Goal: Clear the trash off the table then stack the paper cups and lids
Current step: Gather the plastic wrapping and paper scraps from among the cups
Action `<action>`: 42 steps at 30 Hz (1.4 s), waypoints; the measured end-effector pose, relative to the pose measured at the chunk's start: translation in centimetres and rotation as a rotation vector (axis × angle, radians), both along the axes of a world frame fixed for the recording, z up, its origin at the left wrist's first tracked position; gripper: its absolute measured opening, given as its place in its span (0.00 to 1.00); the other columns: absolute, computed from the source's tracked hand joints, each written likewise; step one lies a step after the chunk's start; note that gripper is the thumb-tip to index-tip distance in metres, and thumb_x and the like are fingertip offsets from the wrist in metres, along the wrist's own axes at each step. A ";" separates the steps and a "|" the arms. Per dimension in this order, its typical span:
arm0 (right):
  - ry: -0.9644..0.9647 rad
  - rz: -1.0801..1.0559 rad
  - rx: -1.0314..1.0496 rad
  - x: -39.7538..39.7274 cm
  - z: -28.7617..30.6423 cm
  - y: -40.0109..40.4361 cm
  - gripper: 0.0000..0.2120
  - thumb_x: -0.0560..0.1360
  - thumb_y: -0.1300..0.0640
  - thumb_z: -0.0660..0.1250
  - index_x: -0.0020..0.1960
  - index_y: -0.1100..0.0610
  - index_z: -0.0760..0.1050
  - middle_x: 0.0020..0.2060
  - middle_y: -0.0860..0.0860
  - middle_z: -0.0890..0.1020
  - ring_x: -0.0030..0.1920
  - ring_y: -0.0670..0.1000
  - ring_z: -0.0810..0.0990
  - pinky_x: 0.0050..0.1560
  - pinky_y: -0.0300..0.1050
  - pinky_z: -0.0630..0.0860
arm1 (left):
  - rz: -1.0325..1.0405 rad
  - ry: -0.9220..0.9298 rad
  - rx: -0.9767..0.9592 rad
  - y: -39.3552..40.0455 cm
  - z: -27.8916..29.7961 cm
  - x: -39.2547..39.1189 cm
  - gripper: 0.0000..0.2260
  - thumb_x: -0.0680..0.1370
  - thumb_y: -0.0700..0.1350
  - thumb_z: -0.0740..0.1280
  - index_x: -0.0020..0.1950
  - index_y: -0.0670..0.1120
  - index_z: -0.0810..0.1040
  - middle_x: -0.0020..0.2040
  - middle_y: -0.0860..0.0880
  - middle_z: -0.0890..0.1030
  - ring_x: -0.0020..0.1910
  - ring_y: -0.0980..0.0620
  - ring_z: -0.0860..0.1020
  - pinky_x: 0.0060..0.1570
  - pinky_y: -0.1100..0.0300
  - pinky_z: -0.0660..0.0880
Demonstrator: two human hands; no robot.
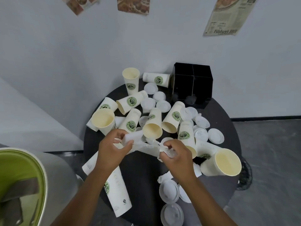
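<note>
Cups strewn over the bench, most on their sides. Lids scattered among them, more at right and near edge. Divided box at far right, against the wall. Bin left of bench.

cups white, green round logo, cream inside | lids white | counter black | organizer box black
</note>
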State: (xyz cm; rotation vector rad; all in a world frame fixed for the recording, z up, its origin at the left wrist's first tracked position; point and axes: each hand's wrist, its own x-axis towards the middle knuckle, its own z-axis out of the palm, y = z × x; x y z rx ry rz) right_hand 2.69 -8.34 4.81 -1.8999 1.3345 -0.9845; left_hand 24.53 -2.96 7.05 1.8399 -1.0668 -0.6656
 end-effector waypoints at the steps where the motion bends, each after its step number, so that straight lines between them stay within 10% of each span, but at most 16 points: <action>1: -0.012 0.006 -0.005 -0.1 0.1 0.0 0.10 0.64 0.60 0.71 0.42 0.50 0.76 0.38 0.45 0.80 0.43 0.44 0.76 0.42 0.34 0.71 | -0.006 -0.013 -0.002 -0.2 -0.1 0.0 0.16 0.72 0.43 0.80 0.49 0.59 0.77 0.48 0.61 0.81 0.50 0.66 0.78 0.46 0.67 0.73; 26: 0.043 -0.328 -0.012 2.5 8.1 3.1 0.11 0.70 0.65 0.76 0.45 0.52 0.80 0.37 0.42 0.82 0.41 0.46 0.80 0.38 0.36 0.74 | -0.492 0.036 -0.218 -5.3 4.5 5.8 0.13 0.72 0.37 0.79 0.50 0.50 0.81 0.50 0.59 0.83 0.49 0.58 0.80 0.49 0.74 0.73; 42: -0.093 -0.515 -0.190 -8.7 17.6 5.9 0.15 0.70 0.69 0.75 0.42 0.48 0.81 0.38 0.45 0.84 0.39 0.47 0.82 0.40 0.38 0.76 | -0.666 0.070 -0.378 -7.5 13.7 -5.7 0.13 0.73 0.39 0.79 0.50 0.55 0.80 0.49 0.61 0.83 0.50 0.57 0.80 0.50 0.71 0.75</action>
